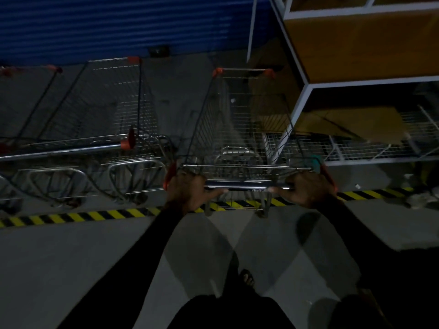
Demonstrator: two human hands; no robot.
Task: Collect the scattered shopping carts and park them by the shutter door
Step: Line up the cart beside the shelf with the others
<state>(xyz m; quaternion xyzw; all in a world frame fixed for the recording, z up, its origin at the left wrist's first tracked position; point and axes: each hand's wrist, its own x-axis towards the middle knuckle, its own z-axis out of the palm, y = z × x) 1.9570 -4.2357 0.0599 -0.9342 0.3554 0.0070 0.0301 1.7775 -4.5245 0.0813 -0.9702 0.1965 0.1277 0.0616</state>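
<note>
- Head view shows a dim room with a big blue ribbed shutter door (118, 27) up at eleven o'clock.
- Both hands hold the shiny metal push bar (247, 185) of a silver wire shopping cart with orange corners (240, 119).
- The left hand (187, 191) is curled round the bar's left end, and the right hand (306, 188) is curled round its right end.
- This cart sits in the middle, its front pointing at twelve o'clock toward the door, past the yellow and black striped floor tape (71, 216).
- Two more silver wire carts (99, 110) are parked at ten o'clock, close to the door.
- A white metal shelf rack (356, 86) stands at two o'clock.
- I think this cart is almost parked and needs a small push. I cannot see any other carts left to fetch.
</note>
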